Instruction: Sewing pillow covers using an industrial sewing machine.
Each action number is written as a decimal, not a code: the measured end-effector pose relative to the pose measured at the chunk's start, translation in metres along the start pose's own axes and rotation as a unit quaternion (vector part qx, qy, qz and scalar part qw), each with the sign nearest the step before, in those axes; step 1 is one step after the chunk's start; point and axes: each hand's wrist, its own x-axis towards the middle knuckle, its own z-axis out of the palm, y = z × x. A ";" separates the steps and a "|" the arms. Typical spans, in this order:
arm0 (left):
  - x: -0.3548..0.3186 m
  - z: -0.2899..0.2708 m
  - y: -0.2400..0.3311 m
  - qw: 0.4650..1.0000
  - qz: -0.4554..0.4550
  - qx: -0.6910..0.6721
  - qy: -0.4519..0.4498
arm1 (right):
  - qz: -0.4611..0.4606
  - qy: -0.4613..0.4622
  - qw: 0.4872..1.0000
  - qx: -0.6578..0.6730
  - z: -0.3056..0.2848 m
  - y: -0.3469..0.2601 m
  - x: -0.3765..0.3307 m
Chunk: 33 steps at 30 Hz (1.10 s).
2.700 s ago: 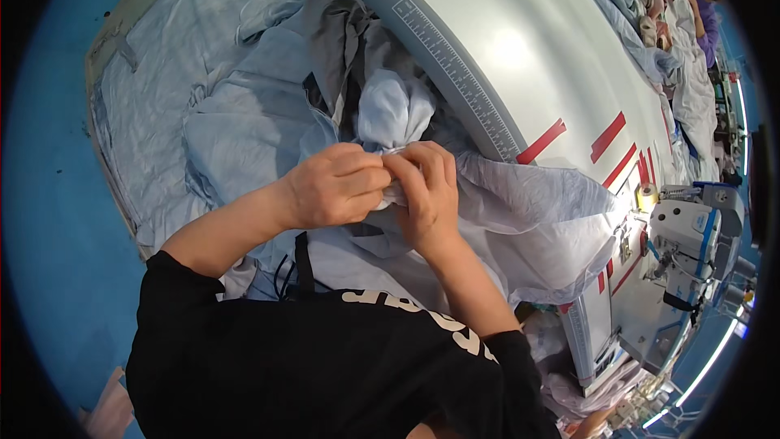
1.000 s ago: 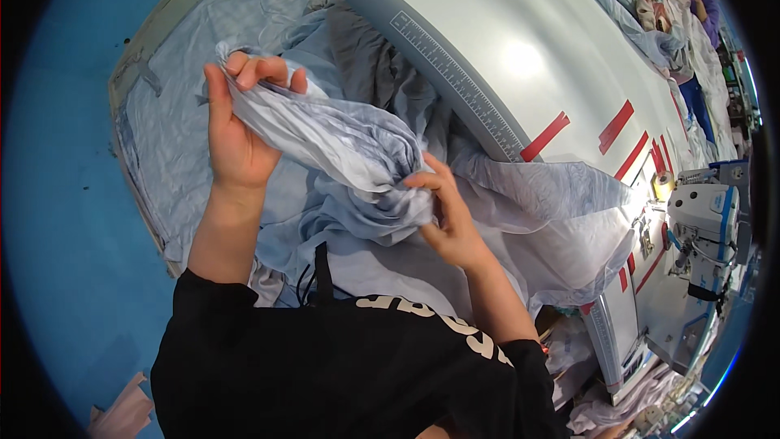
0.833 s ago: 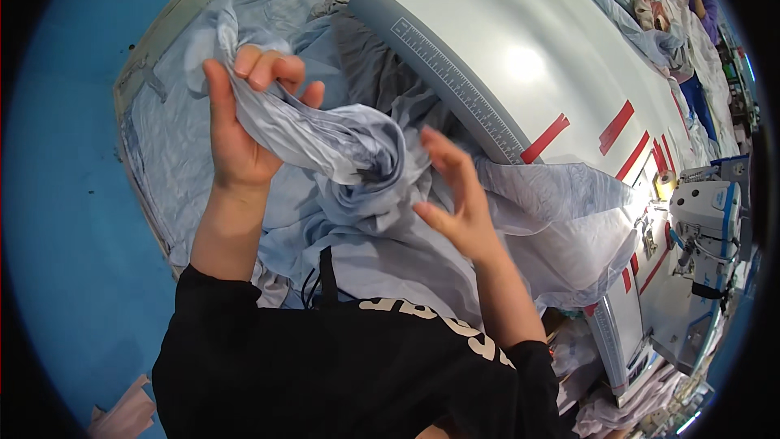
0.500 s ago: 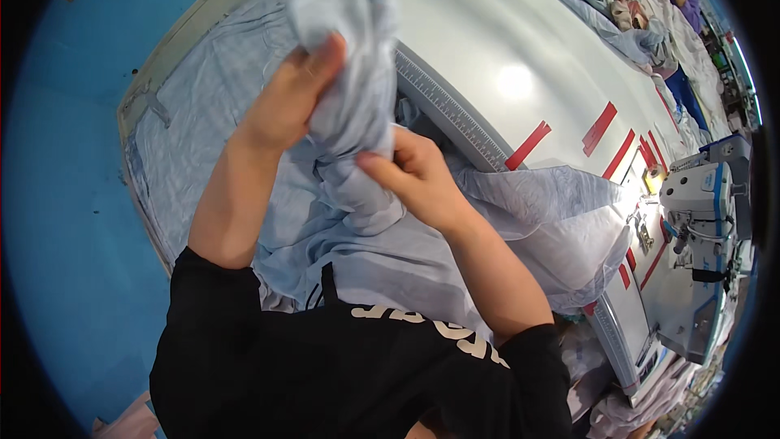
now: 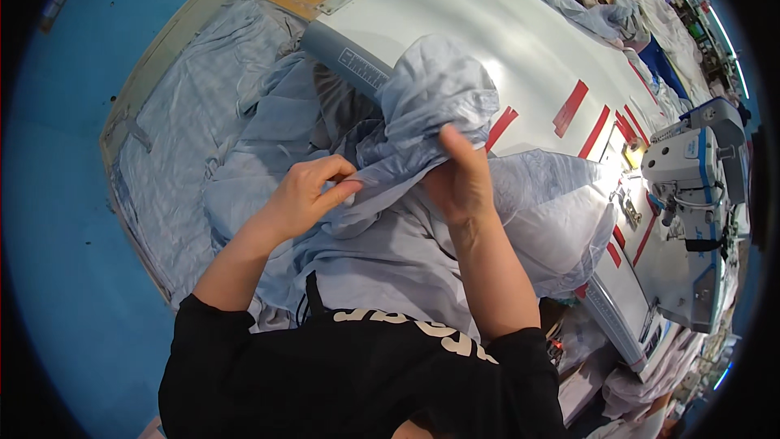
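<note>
In the head view, a light grey-blue cloth [image 5: 435,85] is bunched between the hands, above the near edge of the white bench [image 5: 520,57]. The left hand [image 5: 305,199] pinches one fold of it between thumb and forefinger. The right hand [image 5: 463,183] cups the bunch, thumb raised against it; its fingers are hidden behind the fabric, so I cannot fairly tell how tightly they close.

For good handling, the left pinch should take only the edge layer, with light tension, while the right palm supports the mass so the folds do not twist.

Below, more loose fabric is heaped, with a dark grey cloth [image 5: 345,102] just behind and a large-sided bin [image 5: 134,102] of pale cloth to the left; either could snag or mix in. A sheer white cloth [image 5: 561,228] drapes toward the lit sewing machine [image 5: 682,158] on the right, crowding the right forearm. Red tape strips [image 5: 571,108] mark the benchtop beyond.
</note>
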 end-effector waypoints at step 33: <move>-0.087 0.047 -0.010 0.961 0.189 0.117 -0.166 | -0.160 0.036 0.983 0.085 -0.109 -0.131 -0.109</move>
